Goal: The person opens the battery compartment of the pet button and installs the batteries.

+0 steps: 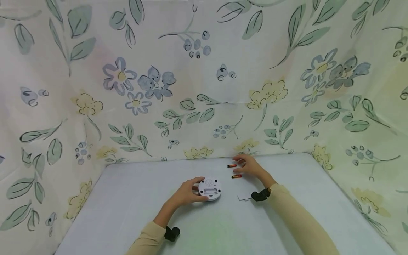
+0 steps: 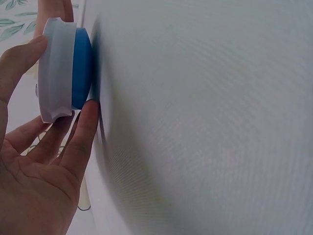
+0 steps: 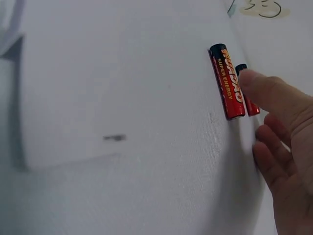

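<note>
A round white device (image 1: 209,184) lies with its slotted battery compartment (image 1: 210,192) facing up, showing speaker holes and small dark feet. In the left wrist view its white body (image 2: 57,73) has a blue lower part (image 2: 81,68) close to the table. My left hand (image 1: 186,193) grips it from the left side, thumb at one edge and fingers at the other. My right hand (image 1: 250,167) hovers around two red-and-black batteries, the nearer one (image 1: 236,176) and the farther one (image 1: 231,165). In the right wrist view the thumb (image 3: 266,90) overlaps the farther battery.
A white flat cover (image 1: 244,196) rests on the white table (image 1: 143,198), just left of the right wrist's black camera (image 1: 260,194). Another black camera (image 1: 172,234) is on the left wrist. Floral cloth (image 1: 191,88) stands behind the table and along both sides.
</note>
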Tool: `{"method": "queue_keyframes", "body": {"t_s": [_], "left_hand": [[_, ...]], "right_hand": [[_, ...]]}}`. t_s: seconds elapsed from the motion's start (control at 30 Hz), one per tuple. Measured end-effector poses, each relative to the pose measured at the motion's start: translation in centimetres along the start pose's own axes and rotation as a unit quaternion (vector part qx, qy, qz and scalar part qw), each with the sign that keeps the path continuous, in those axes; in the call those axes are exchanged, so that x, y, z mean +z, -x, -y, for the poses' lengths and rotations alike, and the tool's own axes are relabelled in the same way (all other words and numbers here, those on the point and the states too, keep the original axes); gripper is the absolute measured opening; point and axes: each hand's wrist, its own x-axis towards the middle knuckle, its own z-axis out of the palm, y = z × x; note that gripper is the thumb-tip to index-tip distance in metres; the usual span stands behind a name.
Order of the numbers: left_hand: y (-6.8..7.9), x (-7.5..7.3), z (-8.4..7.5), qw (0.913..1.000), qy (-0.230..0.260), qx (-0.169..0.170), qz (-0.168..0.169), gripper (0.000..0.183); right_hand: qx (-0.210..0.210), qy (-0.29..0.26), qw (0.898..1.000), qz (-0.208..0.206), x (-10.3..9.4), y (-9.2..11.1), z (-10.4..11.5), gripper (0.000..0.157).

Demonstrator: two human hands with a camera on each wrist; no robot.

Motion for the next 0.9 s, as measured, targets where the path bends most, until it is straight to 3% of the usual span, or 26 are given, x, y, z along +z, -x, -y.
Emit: {"method": "queue_keyframes", "body": {"t_s": [0.33, 0.7, 0.9], "left_hand": [[0.2, -0.1, -0.1, 1.0, 0.002, 0.004, 0.0, 0.079], [0.2, -0.1, 0.0, 1.0, 0.008, 0.005, -0.001, 0.079], [0.1, 0.0, 0.4, 0.9999, 0.01, 0.003, -0.004, 0.079]], "right_hand": [[-0.019, 0.07, 0.997, -0.001, 0.7, -0.7, 0.0, 0.009], [-0.027, 0.056, 0.998, -0.023, 0.2, 0.4, 0.0, 0.008], [-0.024, 0.02, 0.999, -0.036, -0.4, 1.4, 0.4, 0.01]]}}
